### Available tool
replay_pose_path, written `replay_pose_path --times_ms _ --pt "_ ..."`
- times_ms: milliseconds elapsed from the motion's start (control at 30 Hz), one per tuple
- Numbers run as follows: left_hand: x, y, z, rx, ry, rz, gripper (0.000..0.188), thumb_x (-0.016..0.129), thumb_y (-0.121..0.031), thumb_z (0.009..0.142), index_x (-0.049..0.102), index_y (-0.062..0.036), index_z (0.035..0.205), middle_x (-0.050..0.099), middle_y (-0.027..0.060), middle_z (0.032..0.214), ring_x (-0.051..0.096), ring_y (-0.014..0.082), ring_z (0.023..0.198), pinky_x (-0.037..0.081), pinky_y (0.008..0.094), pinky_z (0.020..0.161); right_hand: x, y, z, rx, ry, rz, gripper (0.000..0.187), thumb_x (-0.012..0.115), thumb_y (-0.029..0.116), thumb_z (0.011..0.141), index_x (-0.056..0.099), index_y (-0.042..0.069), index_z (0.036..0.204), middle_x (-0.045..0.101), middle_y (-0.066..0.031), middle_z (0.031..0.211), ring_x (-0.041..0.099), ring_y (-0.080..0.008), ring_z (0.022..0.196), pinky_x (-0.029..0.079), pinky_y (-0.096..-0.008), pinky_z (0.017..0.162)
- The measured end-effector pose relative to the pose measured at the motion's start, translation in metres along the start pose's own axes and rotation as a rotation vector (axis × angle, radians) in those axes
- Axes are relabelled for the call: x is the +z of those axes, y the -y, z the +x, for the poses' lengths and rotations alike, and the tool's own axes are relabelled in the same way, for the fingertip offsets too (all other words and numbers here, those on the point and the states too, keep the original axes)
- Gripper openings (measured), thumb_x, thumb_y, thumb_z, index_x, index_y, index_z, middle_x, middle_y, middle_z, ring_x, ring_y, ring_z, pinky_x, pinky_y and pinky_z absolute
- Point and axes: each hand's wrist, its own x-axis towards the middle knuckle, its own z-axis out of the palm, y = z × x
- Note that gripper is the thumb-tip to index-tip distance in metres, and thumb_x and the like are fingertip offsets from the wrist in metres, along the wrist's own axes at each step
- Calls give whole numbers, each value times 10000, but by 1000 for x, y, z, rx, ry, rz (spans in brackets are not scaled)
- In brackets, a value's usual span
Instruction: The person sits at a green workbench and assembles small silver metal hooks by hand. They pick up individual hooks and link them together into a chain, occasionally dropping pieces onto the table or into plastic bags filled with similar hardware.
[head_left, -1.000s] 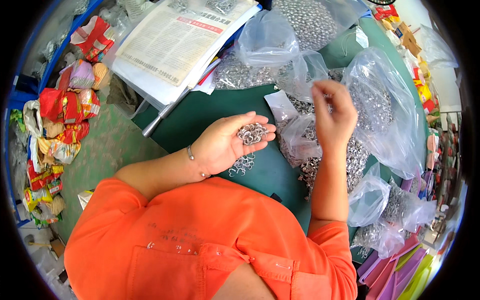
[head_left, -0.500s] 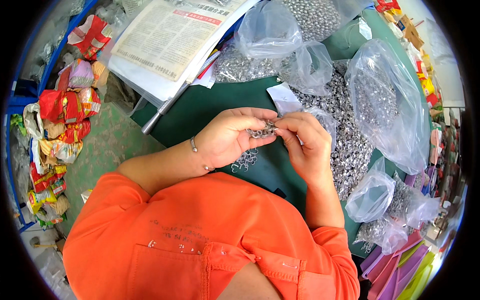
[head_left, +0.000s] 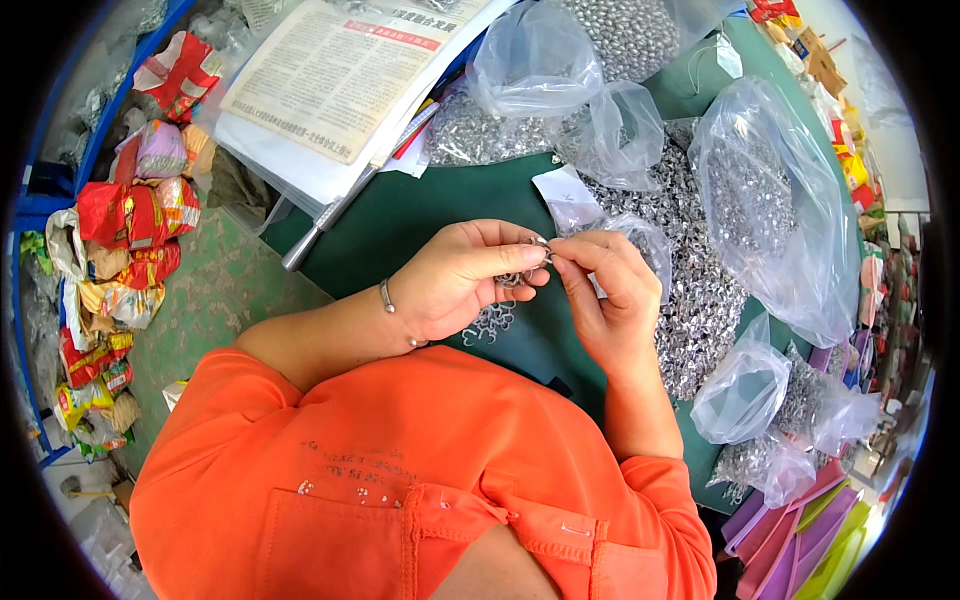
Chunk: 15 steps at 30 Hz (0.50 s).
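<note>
Crinkled, glossy packets [head_left: 130,215], mostly red and yellow, are heaped at the far left, beside a worn green floor [head_left: 235,275]. Next comes a flat, matt newspaper [head_left: 335,85] on white sheets, with a slim, round metal rod [head_left: 330,222] slanting along their edge. A thin, smooth bracelet [head_left: 387,295] circles the left wrist. The left hand [head_left: 450,280] is curled, its thumb pressed over a cluster of small, curved metal pieces [head_left: 515,279], held above the smooth, dark green desk [head_left: 400,215]. Below lie loose, silvery hooks [head_left: 490,322]. The right hand [head_left: 615,295] meets the cluster's right edge, thumb and forefinger pinching at a piece there; its exact shape is too small to tell. Farther right spreads a bristly, glittering heap [head_left: 705,290], then a limp, clear bag [head_left: 780,215] and, lowest, flat purple, pink and lime strips [head_left: 800,540].
</note>
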Motion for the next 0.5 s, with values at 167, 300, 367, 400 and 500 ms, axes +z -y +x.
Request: replay_pose_path --times_ms 167,300,367,400,500 --pt "-1 0 0 21 22 -48 172 573 -120 900 602 -2 1022 633 77 952 623 159 896 506 289 790 1 -2 -4 50 -47 92 162 658 -87 739 632 17 861 639 -101 833 627 -208 741 495 -279 629" --pt "3 -1 -1 3 3 -67 173 539 -94 910 591 6 1041 631 99 977 625 179 913 507 308 820 12 -7 -17 137 -166 325 176 659 -89 753 598 0 893 657 -96 836 651 -177 747 505 -258 661" --pt "4 -4 0 -22 27 -114 178 536 -86 908 587 8 1050 630 103 981 624 185 919 506 311 824 14 -7 -20 138 -206 343 200 661 -90 756 580 -8 919 662 -98 838 660 -170 752 508 -250 673" --pt "5 -4 0 -35 40 -137 180 534 -82 907 585 8 1054 629 106 982 623 189 923 506 312 825 13 -9 -21 113 -208 297 217 663 -92 755 571 -11 934 663 -100 840 663 -169 755 510 -249 677" --pt "3 0 0 -27 -2 -83 181 547 -90 903 583 2 1055 630 101 974 622 182 909 505 304 802 14 -7 -21 56 -238 214 257 679 -97 737 561 -8 947 663 -102 827 662 -171 747 512 -251 670"
